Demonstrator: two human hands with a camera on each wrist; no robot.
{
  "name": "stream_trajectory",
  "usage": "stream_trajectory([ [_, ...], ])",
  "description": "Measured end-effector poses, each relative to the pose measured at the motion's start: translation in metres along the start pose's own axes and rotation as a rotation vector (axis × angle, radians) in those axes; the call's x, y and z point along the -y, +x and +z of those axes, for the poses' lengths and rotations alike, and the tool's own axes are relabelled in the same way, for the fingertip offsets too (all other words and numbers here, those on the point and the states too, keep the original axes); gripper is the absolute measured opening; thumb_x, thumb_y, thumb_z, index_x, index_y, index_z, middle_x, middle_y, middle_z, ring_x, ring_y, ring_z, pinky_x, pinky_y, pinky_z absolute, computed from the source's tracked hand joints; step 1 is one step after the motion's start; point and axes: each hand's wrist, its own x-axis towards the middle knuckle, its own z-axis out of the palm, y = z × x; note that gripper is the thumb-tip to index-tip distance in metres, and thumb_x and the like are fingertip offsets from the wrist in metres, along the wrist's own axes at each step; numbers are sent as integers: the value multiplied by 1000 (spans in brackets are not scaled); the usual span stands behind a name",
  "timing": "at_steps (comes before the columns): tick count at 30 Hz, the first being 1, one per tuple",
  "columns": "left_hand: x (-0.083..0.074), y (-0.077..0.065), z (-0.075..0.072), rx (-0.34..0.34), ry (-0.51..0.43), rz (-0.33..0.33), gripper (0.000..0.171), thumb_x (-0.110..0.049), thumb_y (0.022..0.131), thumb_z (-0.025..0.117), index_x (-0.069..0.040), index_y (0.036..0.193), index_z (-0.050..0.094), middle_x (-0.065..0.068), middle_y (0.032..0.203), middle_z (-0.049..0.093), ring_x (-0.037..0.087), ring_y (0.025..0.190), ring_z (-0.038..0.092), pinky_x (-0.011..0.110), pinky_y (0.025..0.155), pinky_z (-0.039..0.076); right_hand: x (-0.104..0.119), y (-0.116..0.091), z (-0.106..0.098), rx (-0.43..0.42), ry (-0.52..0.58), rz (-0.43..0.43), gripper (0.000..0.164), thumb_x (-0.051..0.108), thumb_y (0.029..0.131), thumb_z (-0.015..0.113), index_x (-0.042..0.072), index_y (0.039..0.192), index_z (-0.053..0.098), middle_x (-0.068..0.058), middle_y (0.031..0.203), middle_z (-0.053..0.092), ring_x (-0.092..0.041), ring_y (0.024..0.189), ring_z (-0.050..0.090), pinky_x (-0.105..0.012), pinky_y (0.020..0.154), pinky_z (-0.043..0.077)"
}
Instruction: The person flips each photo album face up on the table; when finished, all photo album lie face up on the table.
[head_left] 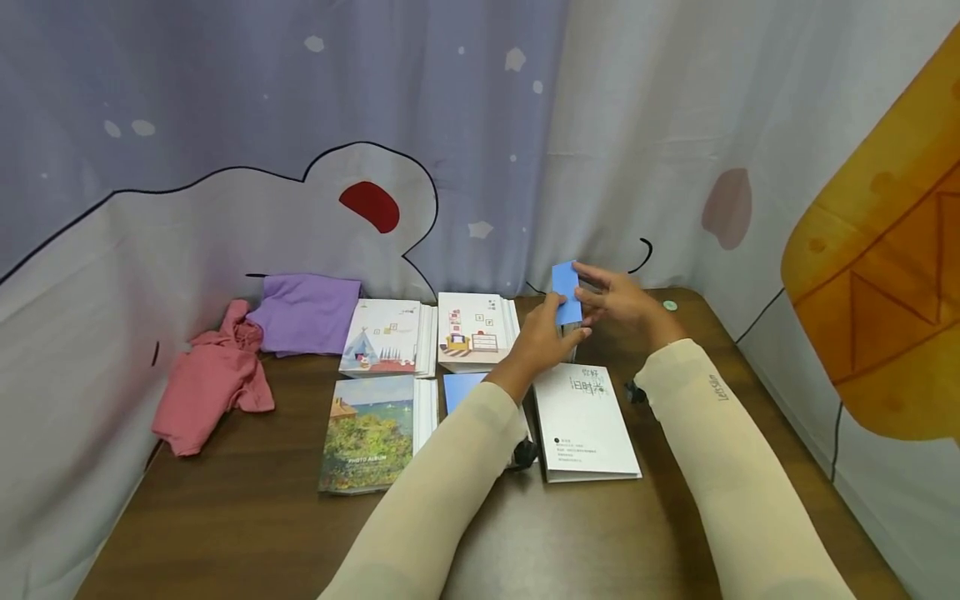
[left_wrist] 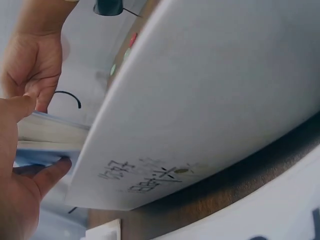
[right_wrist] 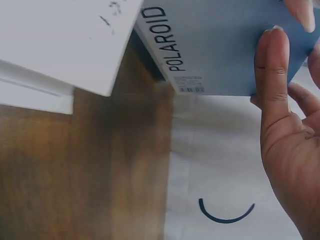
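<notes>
Above the table's back right part, both hands hold a small blue photo album (head_left: 566, 292) upright. Its cover carries the word POLAROID in the right wrist view, and its pale page edges show in the left wrist view. My left hand (head_left: 542, 340) pinches the album from the near left, thumb on one side and fingers on the other. At its right edge, my right hand (head_left: 618, 302) holds it, with a finger along the cover (right_wrist: 215, 55). A white album (head_left: 585, 425) with printed characters lies just in front of the hands.
Two white illustrated albums (head_left: 381, 333) (head_left: 474, 329) and a landscape photo album (head_left: 367, 433) lie to the left. A blue-covered item (head_left: 459, 387) is partly behind the left sleeve. Purple cloth (head_left: 307, 312) and pink cloth (head_left: 213, 379) are farther left. A green disc (head_left: 670, 306) lies at the back right.
</notes>
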Motion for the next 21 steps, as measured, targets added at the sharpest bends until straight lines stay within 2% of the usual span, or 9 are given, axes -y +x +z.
stream_trajectory([
  [3, 1, -1, -2, -15, 38, -13, 69, -37, 104, 76, -8, 157, 43, 22, 157, 57, 34, 142, 61, 47, 116, 54, -4, 3, 2, 29, 4, -29, 74, 26, 114, 60, 25, 177, 21, -17, 181, 28, -18, 106, 73, -42, 95, 65],
  [6, 3, -1, -4, -32, 77, -13, 70, -38, 104, 76, -8, 158, 45, 21, 158, 53, 35, 141, 60, 47, 117, 53, -11, 4, 3, 49, 22, -66, 75, 19, 115, 57, 26, 178, 16, -10, 186, 13, -32, 126, 69, -50, 105, 62],
  [9, 6, -2, -7, -49, 97, -21, 71, -38, 103, 77, -9, 161, 47, 19, 160, 49, 34, 144, 59, 46, 120, 51, -16, 4, 4, 76, 7, -87, 80, 16, 115, 57, 31, 178, 10, -9, 186, 10, -46, 151, 52, -62, 117, 52],
  [11, 7, -2, -9, -58, 97, -25, 72, -37, 103, 77, -9, 162, 47, 18, 163, 46, 34, 148, 56, 45, 123, 50, -20, 4, 6, 89, -15, -94, 84, 19, 115, 58, 35, 177, 6, -9, 186, 9, -49, 161, 37, -69, 122, 43],
  [15, 7, -4, -12, -77, 104, -5, 73, -33, 103, 78, -5, 162, 47, 19, 167, 43, 36, 152, 53, 44, 126, 47, -25, 7, 10, 90, -78, -83, 83, 32, 115, 58, 40, 176, 3, -8, 186, 9, -48, 168, 21, -77, 125, 33],
  [18, 6, -5, -14, -92, 104, 5, 74, -29, 102, 79, -4, 163, 45, 19, 165, 46, 36, 151, 54, 44, 125, 47, -27, 9, 13, 82, -96, -45, 81, 39, 115, 57, 43, 175, 3, -11, 186, 10, -48, 169, 17, -78, 126, 29],
  [21, 6, -7, -15, -92, 83, 2, 78, -28, 102, 79, -10, 168, 42, 20, 162, 48, 37, 148, 56, 45, 124, 49, -27, 10, 16, 77, -97, -11, 80, 42, 115, 56, 45, 175, 3, -14, 186, 10, -50, 169, 16, -79, 126, 26],
])
